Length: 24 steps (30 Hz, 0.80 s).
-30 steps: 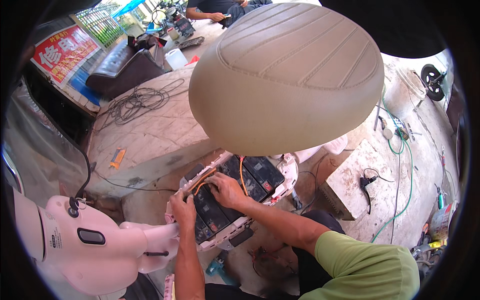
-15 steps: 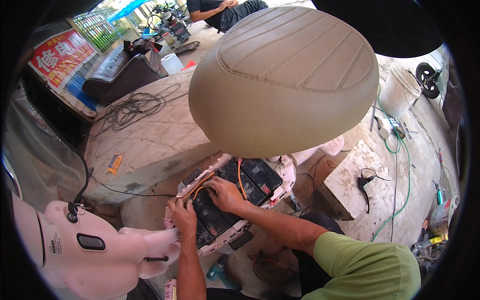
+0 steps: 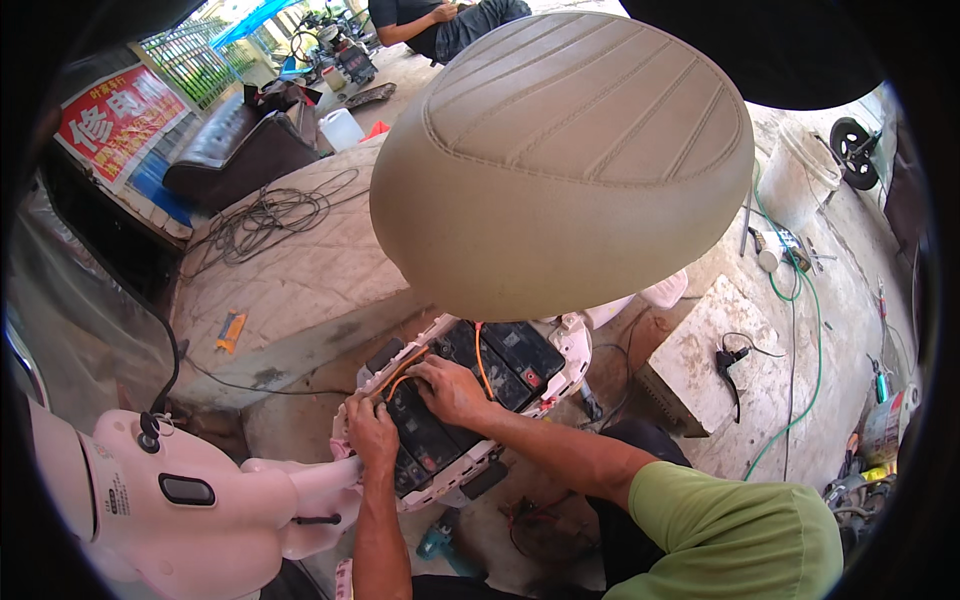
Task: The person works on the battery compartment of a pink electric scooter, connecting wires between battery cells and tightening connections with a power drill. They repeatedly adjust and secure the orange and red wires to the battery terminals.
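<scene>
An open battery compartment [image 3: 574, 378] on the pink scooter [image 3: 215, 465] holds several black batteries [image 3: 520, 355], with orange wires [image 3: 484, 363] across them. My right hand [image 3: 445, 390] is closed in a pinch on a looped orange wire over the batteries. At the compartment's left end my left hand [image 3: 372, 428] has its fingers closed around the end of an orange wire, partly hidden by the fingers. The beige padded seat [image 3: 560, 230] hangs over the far side of the compartment, covering part of the view behind it.
A dirty metal box [image 3: 700, 380] with a brake lever [image 3: 730, 375] stands at right, near a white bucket [image 3: 805, 175], green hose [image 3: 815, 350] and loose wheel [image 3: 855, 150]. Coiled cable [image 3: 270, 220] lies on the raised slab. A seated person [image 3: 445, 25] and dark couch [image 3: 235, 155] are behind.
The view has shifted slightly, and the seat appears a little lower in it. Both hands stay at nearly the same places on the orange wires, with only small finger movement.
</scene>
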Each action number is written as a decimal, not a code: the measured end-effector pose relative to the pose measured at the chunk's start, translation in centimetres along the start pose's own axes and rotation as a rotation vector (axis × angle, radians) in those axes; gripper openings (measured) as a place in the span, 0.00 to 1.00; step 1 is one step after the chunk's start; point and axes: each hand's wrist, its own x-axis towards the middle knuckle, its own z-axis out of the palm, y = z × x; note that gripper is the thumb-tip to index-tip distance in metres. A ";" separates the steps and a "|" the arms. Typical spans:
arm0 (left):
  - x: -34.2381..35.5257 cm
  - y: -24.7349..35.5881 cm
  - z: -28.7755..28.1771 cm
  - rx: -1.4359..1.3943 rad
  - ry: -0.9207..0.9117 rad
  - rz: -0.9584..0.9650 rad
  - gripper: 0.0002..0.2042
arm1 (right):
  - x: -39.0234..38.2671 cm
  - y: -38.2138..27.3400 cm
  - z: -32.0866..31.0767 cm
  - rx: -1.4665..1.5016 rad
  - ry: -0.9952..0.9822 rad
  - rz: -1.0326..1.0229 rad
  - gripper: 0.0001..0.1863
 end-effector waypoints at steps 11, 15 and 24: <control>0.2 -1.3 -0.5 -0.099 -0.023 -0.029 0.09 | -0.1 0.3 0.1 0.002 -0.007 0.002 0.15; 0.2 -1.5 -0.3 -0.094 -0.011 -0.039 0.08 | 0.0 0.3 0.0 0.015 0.003 -0.010 0.15; 0.3 -1.0 -0.2 -0.105 -0.023 -0.037 0.06 | -0.1 0.1 -0.1 0.016 -0.001 -0.004 0.15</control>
